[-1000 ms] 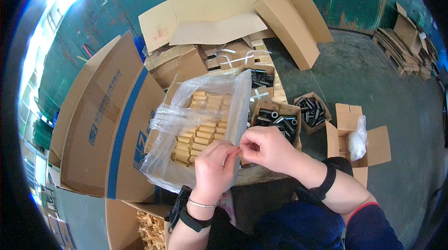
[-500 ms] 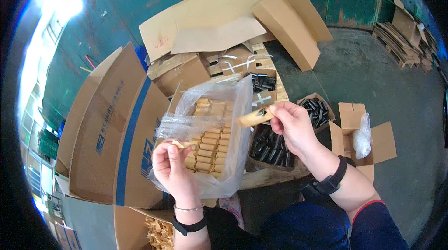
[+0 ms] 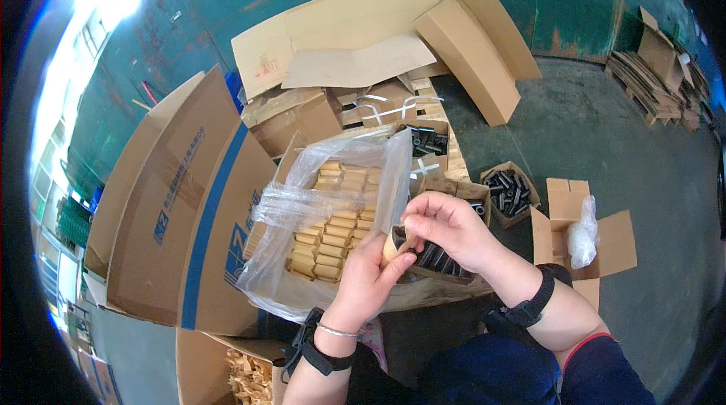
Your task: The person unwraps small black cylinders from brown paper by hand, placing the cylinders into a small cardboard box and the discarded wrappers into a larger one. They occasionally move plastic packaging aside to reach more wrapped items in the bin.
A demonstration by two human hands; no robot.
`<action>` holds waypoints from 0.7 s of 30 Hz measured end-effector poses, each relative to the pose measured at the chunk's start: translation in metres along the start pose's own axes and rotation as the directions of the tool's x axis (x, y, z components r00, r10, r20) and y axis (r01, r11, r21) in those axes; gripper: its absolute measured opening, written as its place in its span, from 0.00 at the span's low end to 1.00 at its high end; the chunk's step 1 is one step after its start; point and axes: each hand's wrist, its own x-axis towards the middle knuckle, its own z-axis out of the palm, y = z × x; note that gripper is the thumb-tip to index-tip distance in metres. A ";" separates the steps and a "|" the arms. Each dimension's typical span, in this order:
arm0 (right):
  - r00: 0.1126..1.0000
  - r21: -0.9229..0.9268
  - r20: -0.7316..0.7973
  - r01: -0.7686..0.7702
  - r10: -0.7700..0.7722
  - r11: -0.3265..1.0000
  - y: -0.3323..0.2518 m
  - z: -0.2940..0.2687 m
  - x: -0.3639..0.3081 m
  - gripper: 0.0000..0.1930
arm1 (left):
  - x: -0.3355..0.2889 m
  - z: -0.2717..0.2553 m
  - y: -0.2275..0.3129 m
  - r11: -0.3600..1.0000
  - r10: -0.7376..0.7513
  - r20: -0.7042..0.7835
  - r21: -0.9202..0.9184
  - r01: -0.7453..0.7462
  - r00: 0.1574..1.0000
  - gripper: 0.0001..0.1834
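Observation:
My left hand is closed around a short black cylindrical part in a brown paper wrapper. Its dark end shows at the top of the paper. My right hand pinches the wrapper's upper edge between thumb and finger, so both hands meet on the same piece. Behind them, a carton lined with clear plastic holds rows of similar paper-wrapped rolls. Just beyond and below my right hand stands a carton of bare black cylindrical parts, partly hidden by that hand.
Crumpled brown paper fills a box at lower left. A tall carton rises on the left. More black parts sit in a small carton at right, near an open box with a plastic bag. Cardboard sheets lean behind.
My left hand has moved right and taken hold of the wrapped part. My right hand has come down and left beside it. The paper scrap in my left fingers is out of sight.

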 end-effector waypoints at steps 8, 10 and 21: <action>0.993 -0.234 -0.118 -0.046 0.018 0.971 -0.002 -0.006 0.000 0.06 | -0.004 0.003 0.005 0.930 -0.005 -0.114 0.364 0.046 0.994 0.19; 0.992 -0.312 -0.124 -0.023 -0.016 0.950 -0.001 -0.006 0.001 0.06 | -0.005 0.003 0.006 0.866 0.002 -0.137 0.495 0.067 0.991 0.20; 0.983 -0.527 -0.181 -0.082 -0.017 0.846 -0.001 -0.003 0.000 0.05 | -0.005 0.008 0.005 0.843 0.102 -0.123 0.537 -0.020 0.987 0.19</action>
